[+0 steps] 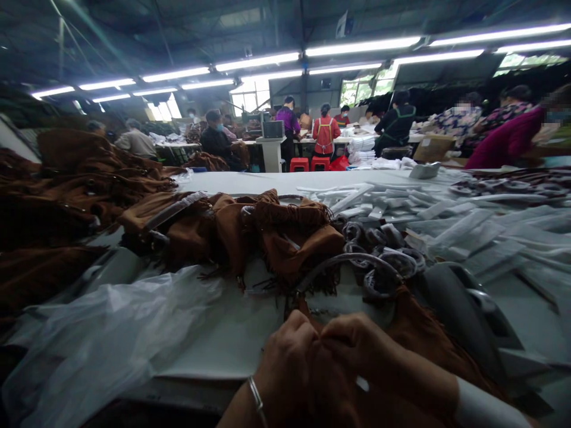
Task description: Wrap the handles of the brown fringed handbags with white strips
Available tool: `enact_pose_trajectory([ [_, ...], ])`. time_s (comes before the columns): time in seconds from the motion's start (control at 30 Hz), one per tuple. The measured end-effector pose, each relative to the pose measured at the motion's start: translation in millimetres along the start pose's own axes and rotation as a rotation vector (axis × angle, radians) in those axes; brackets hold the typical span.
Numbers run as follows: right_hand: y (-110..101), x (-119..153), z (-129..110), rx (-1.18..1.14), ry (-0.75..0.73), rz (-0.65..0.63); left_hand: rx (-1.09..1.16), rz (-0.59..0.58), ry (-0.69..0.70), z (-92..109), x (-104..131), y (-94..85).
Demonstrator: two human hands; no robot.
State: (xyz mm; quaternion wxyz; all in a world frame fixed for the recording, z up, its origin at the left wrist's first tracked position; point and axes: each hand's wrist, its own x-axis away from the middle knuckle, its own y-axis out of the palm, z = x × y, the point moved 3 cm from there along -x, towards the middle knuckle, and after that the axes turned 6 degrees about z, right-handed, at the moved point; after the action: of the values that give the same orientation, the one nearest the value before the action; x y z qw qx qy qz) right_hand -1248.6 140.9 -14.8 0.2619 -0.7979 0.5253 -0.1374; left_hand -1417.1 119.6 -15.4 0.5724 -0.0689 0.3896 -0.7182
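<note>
Brown bag (pixel 422 324) is located at lower right of the frame, pinched by left hand (pixel 288 356) and right hand (pixel 359 339), set together; it could be snagged on the adjacent grey dispenser (pixel 455 309) if pulled sideways.

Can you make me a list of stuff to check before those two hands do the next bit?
1. Both hands in view: ok. The left hand and right hand meet at the bottom middle.
2. What the fingertips pinch: cannot tell. It is too dark and hidden.
3. Gray handle out of the fingers: ok. It arches beyond them.
4. Clear plastic sheet away from the hands: ok. It lies off to the left.
5. White strips tidy: not ok. They lie in a messy heap on the right.
6. Bracelet off the left wrist: not ok. It's on.
</note>
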Motion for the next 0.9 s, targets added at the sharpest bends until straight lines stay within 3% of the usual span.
enact_pose_trajectory([
  [0.1, -11.9, -28.5, -3.2, 0.197, -0.173, 0.066, 0.11, 0.044, -0.057, -14.3, -26.4, -10.4],
  [0.2, -17.5, -60.0, 3.7, 0.296, -0.249, 0.113, 0.132, 0.128, -0.222, -45.1, -51.3, -10.8],
  [0.33, -9.1, -88.5, 26.2, 0.402, -0.175, 0.123, 0.109, 0.165, -0.51, -85.5, -67.4, 2.9],
  [0.47, 5.0, -96.1, 45.2, 0.455, -0.016, 0.077, 0.163, 0.094, -0.578, -99.8, -68.0, 16.5],
  [0.7, 22.6, -107.9, 67.4, -0.032, 0.304, 0.167, 0.297, 0.042, -0.624, -109.7, -65.7, 23.0],
  [0.9, 38.5, -108.1, 76.7, -0.264, 0.443, 0.163, 0.417, 0.062, -0.714, -119.0, -66.4, 26.3],
])
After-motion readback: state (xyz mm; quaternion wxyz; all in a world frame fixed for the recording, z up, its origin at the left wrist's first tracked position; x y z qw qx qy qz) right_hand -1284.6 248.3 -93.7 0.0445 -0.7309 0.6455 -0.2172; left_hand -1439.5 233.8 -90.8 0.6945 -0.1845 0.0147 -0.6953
